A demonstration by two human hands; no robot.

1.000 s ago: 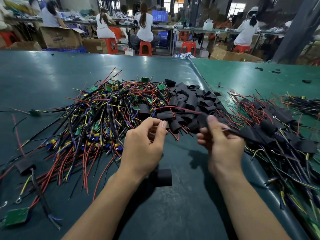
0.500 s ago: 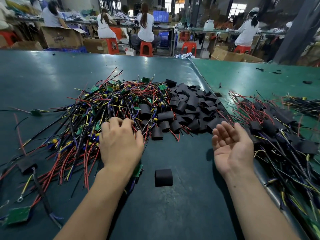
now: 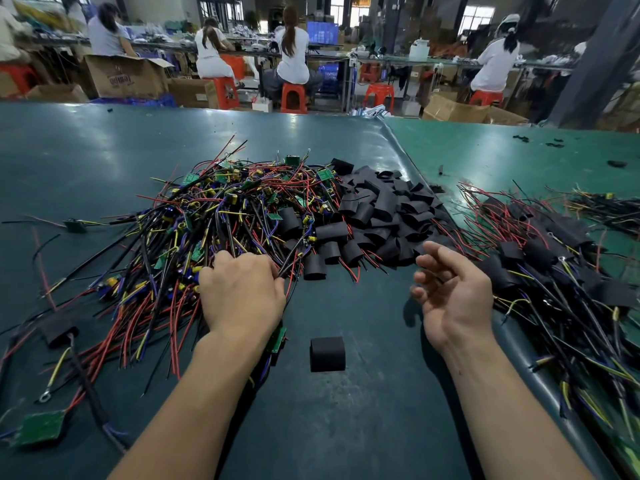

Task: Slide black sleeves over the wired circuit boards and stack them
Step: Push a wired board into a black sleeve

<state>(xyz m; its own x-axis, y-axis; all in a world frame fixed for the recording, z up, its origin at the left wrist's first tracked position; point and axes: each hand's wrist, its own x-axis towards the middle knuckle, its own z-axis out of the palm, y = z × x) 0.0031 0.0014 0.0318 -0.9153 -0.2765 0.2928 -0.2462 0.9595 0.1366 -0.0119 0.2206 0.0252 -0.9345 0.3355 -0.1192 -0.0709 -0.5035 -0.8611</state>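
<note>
A tangled heap of wired circuit boards (image 3: 225,216) with red, black, yellow and blue leads covers the left of the table. My left hand (image 3: 242,292) lies palm down on its near edge, fingers curled into the wires, fingertips hidden. A green board (image 3: 278,339) pokes out beneath that wrist. Loose black sleeves (image 3: 381,209) are heaped in the middle, and one single sleeve (image 3: 327,354) stands between my forearms. My right hand (image 3: 453,292) hovers palm up, fingers loosely bent, holding nothing. Sleeved boards (image 3: 540,258) are piled to its right.
The dark green table mat (image 3: 346,427) meets a lighter green mat (image 3: 485,150) at a raised seam on the right. A sleeved board (image 3: 57,329) and a bare green board (image 3: 40,427) lie at the near left. Seated people work at benches far behind.
My right hand has let go of a sleeved board onto the right pile and now hangs empty. My left hand has moved left onto the wire heap and curled its fingers into it.
</note>
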